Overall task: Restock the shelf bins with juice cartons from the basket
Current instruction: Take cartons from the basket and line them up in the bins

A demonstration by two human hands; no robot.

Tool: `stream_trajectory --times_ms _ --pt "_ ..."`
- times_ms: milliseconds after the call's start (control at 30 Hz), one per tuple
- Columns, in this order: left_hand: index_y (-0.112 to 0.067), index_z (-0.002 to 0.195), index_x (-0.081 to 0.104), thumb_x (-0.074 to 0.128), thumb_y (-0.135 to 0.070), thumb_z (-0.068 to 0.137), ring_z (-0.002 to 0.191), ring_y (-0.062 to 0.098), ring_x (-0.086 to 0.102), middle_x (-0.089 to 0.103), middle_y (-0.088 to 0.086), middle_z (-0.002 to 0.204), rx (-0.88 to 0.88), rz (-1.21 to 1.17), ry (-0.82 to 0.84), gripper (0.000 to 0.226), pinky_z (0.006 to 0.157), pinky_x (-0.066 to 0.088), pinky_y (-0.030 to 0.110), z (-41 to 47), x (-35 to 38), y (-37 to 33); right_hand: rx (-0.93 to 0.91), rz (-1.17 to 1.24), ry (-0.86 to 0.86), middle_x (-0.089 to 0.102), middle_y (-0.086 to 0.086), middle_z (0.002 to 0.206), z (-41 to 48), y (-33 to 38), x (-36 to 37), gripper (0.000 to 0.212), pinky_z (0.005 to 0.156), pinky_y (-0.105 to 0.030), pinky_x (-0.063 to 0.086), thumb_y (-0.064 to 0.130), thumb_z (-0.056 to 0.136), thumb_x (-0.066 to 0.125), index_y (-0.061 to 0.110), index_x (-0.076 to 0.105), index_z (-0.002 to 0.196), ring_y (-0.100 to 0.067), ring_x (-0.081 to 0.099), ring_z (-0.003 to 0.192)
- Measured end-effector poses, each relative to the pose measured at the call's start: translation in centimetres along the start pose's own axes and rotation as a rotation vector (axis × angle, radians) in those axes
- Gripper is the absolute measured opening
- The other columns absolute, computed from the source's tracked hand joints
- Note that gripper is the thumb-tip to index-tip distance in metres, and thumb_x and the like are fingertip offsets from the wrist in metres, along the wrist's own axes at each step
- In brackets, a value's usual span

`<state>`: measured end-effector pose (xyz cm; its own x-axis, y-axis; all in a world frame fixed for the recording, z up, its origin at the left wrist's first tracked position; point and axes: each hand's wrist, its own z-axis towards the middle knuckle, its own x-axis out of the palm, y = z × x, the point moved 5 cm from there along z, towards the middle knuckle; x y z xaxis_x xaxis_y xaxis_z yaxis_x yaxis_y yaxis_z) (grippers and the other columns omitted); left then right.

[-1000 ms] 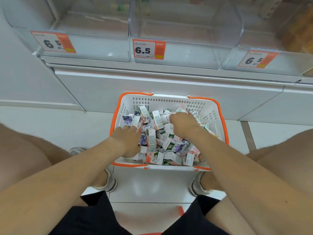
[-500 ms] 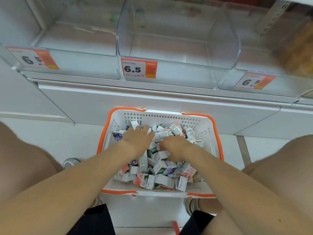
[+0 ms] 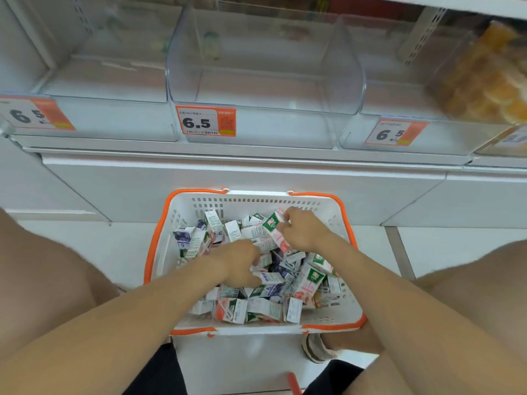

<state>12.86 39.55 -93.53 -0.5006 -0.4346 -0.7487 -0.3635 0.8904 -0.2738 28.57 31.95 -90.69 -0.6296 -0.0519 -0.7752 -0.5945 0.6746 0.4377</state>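
A white basket with an orange rim (image 3: 346,215) stands on the floor between my knees, filled with several small juice cartons. My right hand (image 3: 303,230) is at the far side of the pile and grips a pink and green carton (image 3: 276,230), tilted up out of the heap. My left hand (image 3: 238,263) is lower in the middle of the basket, fingers curled down into the cartons around a white and purple carton (image 3: 271,277). Above, three clear shelf bins sit side by side: left bin (image 3: 108,81), middle bin (image 3: 256,86), right bin (image 3: 399,104). All three look bare inside.
Price tags reading 6.5 (image 3: 205,121) hang on each bin front. A bin of orange packets (image 3: 490,81) stands at the far right of the shelf. A white cabinet front (image 3: 242,175) lies below the shelf, behind the basket. My shoe (image 3: 315,347) is beside the basket's near corner.
My right hand moved to the basket's far side and lifted a pink and green carton. My left hand drew back toward the middle of the pile. The view tilted up toward the bins.
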Motion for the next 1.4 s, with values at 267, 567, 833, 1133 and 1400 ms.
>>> stream_trajectory --times_ms 267,567,833,1133,1400 --pt "-0.008 0.132 0.052 0.06 -0.016 0.101 0.112 0.032 0.062 0.06 0.014 0.127 -0.008 0.015 0.098 0.033 0.093 0.056 0.047 1.5 3.0 -2.3 0.002 0.182 -0.017 0.062 -0.012 0.084 -0.7 3.2 -3.4 0.023 0.06 -0.034 0.043 0.021 0.107 0.046 0.002 0.056 0.114 -0.023 0.058 0.07" --pt "-0.015 0.138 0.059 0.069 -0.016 0.097 0.091 0.023 0.066 0.063 0.004 0.109 -0.155 -0.599 -0.363 0.042 0.069 0.048 0.027 -4.1 -8.9 2.4 -0.053 0.279 -0.435 0.068 -0.009 0.076 -2.8 8.9 -9.1 0.04 0.067 -0.038 0.052 0.046 0.092 0.048 0.007 0.059 0.092 -0.03 0.063 0.078" --pt "-0.028 0.109 0.066 0.086 -0.011 0.082 0.097 0.02 0.07 0.068 -0.001 0.11 -0.167 -0.983 -0.978 0.038 0.085 0.06 0.04 -14.2 -15.4 8.8 -0.297 0.588 -0.553 0.07 0.0 0.085 -6.0 15.7 -10.6 0.027 0.058 -0.036 0.053 0.029 0.096 0.047 0.026 0.057 0.121 -0.02 0.07 0.068" --pt "-0.031 0.108 0.069 0.084 -0.017 0.088 0.09 0.023 0.07 0.066 -0.012 0.11 -0.222 -0.812 -1.125 0.028 0.082 0.06 0.043 -21.0 -19.9 13.5 -0.576 0.663 -0.448 0.068 0.004 0.1 -6.4 22.9 -9.7 0.031 0.07 -0.039 0.058 0.026 0.094 0.06 0.038 0.053 0.122 -0.016 0.065 0.08" --pt "-0.019 0.121 0.072 0.084 -0.029 0.087 0.113 0.026 0.06 0.067 -0.001 0.124 -0.483 -0.459 -1.031 0.038 0.094 0.047 0.033 -23.4 -24.0 21.0 -0.808 0.506 -0.554 0.068 0.009 0.108 -4.2 32.7 -11.9 0.037 0.082 -0.044 0.055 0.027 0.09 0.074 0.029 0.046 0.114 -0.018 0.063 0.099"
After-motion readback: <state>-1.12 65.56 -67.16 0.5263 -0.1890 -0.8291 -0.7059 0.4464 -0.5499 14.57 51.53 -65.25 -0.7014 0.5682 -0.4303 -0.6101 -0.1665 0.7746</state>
